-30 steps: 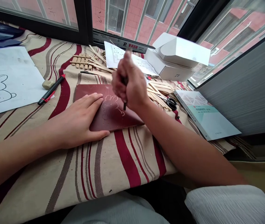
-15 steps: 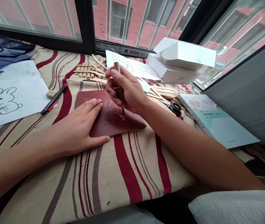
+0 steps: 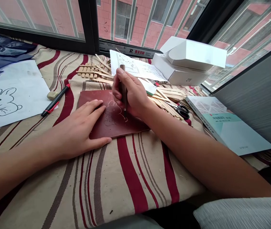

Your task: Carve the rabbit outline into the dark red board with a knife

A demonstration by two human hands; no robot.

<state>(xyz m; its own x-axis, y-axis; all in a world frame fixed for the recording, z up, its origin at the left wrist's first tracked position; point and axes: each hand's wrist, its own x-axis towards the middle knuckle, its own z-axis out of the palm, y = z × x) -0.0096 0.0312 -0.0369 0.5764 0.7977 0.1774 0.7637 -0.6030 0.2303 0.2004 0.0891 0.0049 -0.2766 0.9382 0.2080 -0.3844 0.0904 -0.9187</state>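
Note:
A reddish-brown carving sheet, perhaps linoleum, lies flat on the striped cloth. Pale lines on it outline part of a rabbit. My left hand presses down on the sheet's left side, fingers stretched out and thumb along the near edge. In my right hand, closed fingers grip a carving tool with a brown handle, held nearly upright. Its tip points down at the sheet beside the cut lines; whether it touches I cannot tell. To the left is a white paper with a rabbit drawn on it.
A black-and-red pen and an eraser lie by the paper. Behind the right hand are wooden sticks, a printed sheet and a white box. Scissors and a book lie at right. The window stands behind.
My right hand with the carving tool has shifted slightly right and away from me, and the handle is more upright. My left hand stays on the sheet. The view has shifted slightly.

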